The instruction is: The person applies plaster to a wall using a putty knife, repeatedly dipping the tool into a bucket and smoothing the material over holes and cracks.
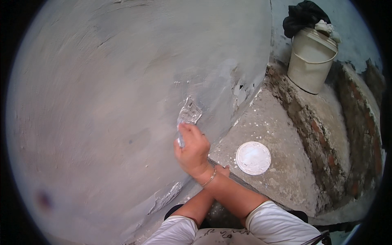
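A putty knife (pixel 190 111) with its blade smeared in wet, pale putty lies against the grey wall (pixel 102 122). My right hand (pixel 193 148) is closed round its handle, the forearm crossing over my left arm. Below the right wrist, my left hand (pixel 223 170) shows only in part, beside the dark edge of the step (pixel 249 185); its fingers are mostly hidden by the right forearm. To the right of both hands, a round white lid (pixel 253 158) with putty on it rests on the concrete step.
Rough steps with exposed brick (pixel 318 130) run down the right side. A pale bucket (pixel 312 61) with a handle stands on a higher step, a black plastic bag (pixel 304 18) above it. The wall has a chipped, holed patch (pixel 241 87) near the corner.
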Motion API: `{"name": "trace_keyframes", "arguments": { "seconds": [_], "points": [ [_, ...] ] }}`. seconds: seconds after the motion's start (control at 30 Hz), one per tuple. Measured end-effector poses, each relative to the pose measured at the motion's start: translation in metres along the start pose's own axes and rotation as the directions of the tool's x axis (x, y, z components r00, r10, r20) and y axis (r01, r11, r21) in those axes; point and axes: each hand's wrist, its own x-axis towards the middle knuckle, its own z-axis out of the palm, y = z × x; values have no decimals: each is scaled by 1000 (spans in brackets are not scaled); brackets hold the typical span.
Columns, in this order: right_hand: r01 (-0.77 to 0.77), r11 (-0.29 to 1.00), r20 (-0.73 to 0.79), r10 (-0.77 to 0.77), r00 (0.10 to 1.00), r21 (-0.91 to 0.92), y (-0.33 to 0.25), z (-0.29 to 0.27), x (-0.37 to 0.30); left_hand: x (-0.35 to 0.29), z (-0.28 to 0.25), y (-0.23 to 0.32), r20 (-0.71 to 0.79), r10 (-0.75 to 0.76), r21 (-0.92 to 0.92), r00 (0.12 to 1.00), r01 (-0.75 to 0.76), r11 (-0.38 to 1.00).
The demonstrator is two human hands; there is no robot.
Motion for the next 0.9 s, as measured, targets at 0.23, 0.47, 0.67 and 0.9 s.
{"name": "trace_keyframes", "arguments": {
  "seconds": [0.23, 0.47, 0.67, 0.9],
  "points": [
    [122, 991, 77, -126, 989, 56, -8, -1, -38, 43, 33, -27, -77, 69, -42, 995, -73, 996],
    [-307, 897, -13, 328, 945, 318, 41, -82, 10, 47, 33, -29, -81, 88, -12, 993, -89, 996],
    [-346, 924, -180, 372, 911, 161, 85, -56, 29, 44, 37, -26, -130, 79, -62, 988, -88, 994],
    [10, 995, -56, -4, 998, 97, -5, -30, 5, 52, 49, -41, -121, 194, 22, 974, -193, 981]
  ]
}}
